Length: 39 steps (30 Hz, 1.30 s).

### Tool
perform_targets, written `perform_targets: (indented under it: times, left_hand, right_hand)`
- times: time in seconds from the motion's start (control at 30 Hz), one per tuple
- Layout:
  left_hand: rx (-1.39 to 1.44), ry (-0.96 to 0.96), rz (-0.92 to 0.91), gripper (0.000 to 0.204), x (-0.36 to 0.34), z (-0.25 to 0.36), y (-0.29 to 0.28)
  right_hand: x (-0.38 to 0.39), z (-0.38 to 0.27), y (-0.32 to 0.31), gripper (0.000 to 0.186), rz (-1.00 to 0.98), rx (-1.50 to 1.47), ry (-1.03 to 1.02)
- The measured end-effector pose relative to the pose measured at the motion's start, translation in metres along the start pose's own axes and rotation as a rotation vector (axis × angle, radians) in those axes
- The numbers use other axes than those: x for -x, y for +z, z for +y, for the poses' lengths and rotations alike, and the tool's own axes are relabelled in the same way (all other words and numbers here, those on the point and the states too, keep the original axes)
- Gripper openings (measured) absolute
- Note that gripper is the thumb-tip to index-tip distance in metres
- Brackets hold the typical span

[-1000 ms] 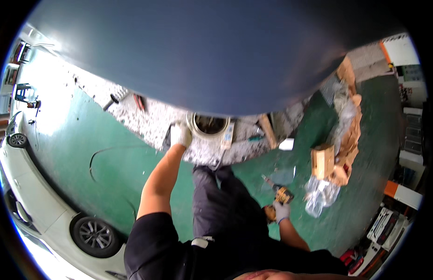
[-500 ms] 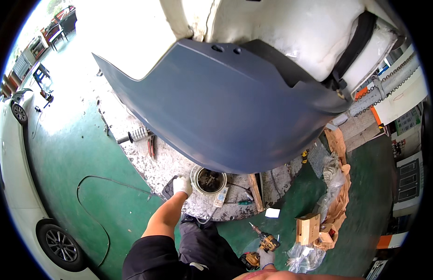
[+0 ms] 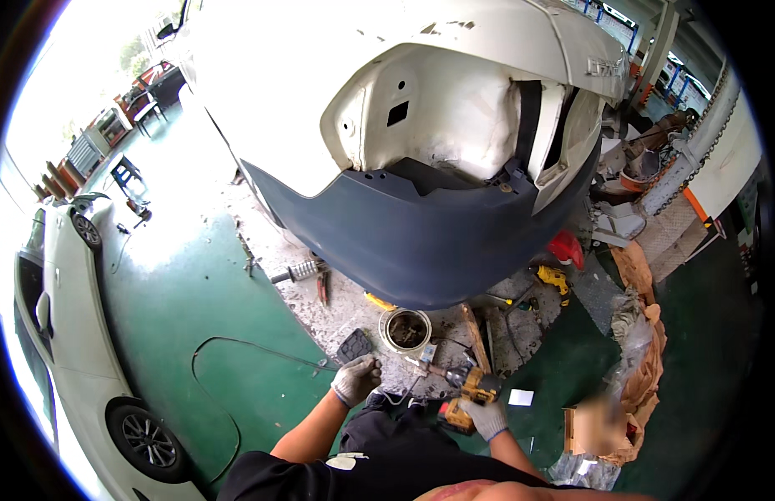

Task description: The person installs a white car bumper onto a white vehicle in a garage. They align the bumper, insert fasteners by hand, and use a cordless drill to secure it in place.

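My right hand (image 3: 487, 416), in a pale knit glove, grips a yellow-and-black cordless drill (image 3: 477, 383). The drill's nose points left, in front of a round metal tub (image 3: 406, 353) with dark loose bits inside. My left hand (image 3: 354, 381), gloved too, is closed just below a dark square pad (image 3: 355, 345); whatever its fingers hold is too small to make out. Beyond both hands curves a dark grey-blue bumper (image 3: 429, 242) at the corner of a white car (image 3: 275, 92). Neither hand touches the bumper.
A wooden strip (image 3: 476, 334) lies right of the tub, and a second yellow power tool (image 3: 554, 282) farther right. On the left are a hose (image 3: 195, 359) and a pale parked car (image 3: 78, 326). A cardboard box (image 3: 568, 430) and crumpled brown paper (image 3: 646, 367) lie at right.
The view has tipped up, showing more of the white car. My left hand has drawn back from the dark pad. My right hand has raised the drill and brought it nearer the tub.
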<state>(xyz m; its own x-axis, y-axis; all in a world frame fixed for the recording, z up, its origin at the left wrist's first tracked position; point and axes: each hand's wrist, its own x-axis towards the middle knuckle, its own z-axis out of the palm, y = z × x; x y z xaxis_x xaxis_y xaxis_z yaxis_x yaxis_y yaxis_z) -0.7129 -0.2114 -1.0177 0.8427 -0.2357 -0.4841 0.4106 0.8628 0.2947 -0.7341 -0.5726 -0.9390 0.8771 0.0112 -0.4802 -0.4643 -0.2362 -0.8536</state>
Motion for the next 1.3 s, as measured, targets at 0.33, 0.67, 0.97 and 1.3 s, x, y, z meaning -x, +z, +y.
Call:
perform_targets:
  times: [0.33,0.67,0.97,1.3]
  left_hand:
    - [-0.100,0.515,-0.181,0.037,0.035,0.043,0.107]
    - [0.033,0.469,-0.383,0.039,0.066,0.099,0.179]
    - [0.065,0.185,-0.534,0.022,0.055,0.188,0.153]
    - [0.023,0.005,-0.747,0.018,0.071,0.223,0.156]
  right_hand:
    - [-0.013,-0.104,0.035,0.046,-0.294,-0.004,-0.503]
    - [-0.005,-0.162,0.094,0.044,-0.089,0.347,-1.042]
    - [0.022,-0.139,0.191,0.048,0.222,0.601,-0.811]
    - [0.067,-0.139,0.269,0.047,0.387,0.347,-0.617]
